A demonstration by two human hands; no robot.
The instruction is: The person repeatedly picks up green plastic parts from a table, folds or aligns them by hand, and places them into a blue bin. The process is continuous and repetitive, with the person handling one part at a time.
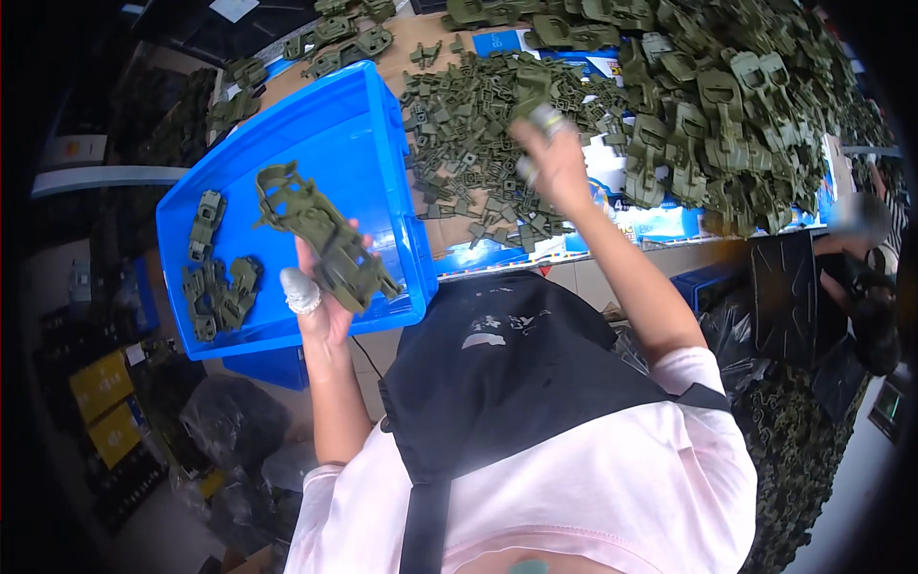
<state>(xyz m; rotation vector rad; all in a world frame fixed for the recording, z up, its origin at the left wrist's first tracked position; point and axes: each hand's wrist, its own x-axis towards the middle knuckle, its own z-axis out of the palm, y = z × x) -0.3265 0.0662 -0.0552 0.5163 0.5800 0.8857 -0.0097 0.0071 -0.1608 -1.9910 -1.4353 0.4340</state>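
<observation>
My left hand is closed around a long olive-green plastic toy vehicle body, tilted above the right part of a blue plastic bin. Its thumb wears a pale covering. In the bin lie a few more olive-green plastic pieces. My right hand, with white and yellow tape on its fingers, is over a heap of small olive-green plastic parts. Motion smears its fingers. A blurred green piece shows just beyond the fingertips; whether they grip it is unclear.
Larger olive-green vehicle shells are piled on the table at the right, with more at the far left. Cardboard covers part of the tabletop. Dark plastic bags sit on the floor at left. Another person is at the far right.
</observation>
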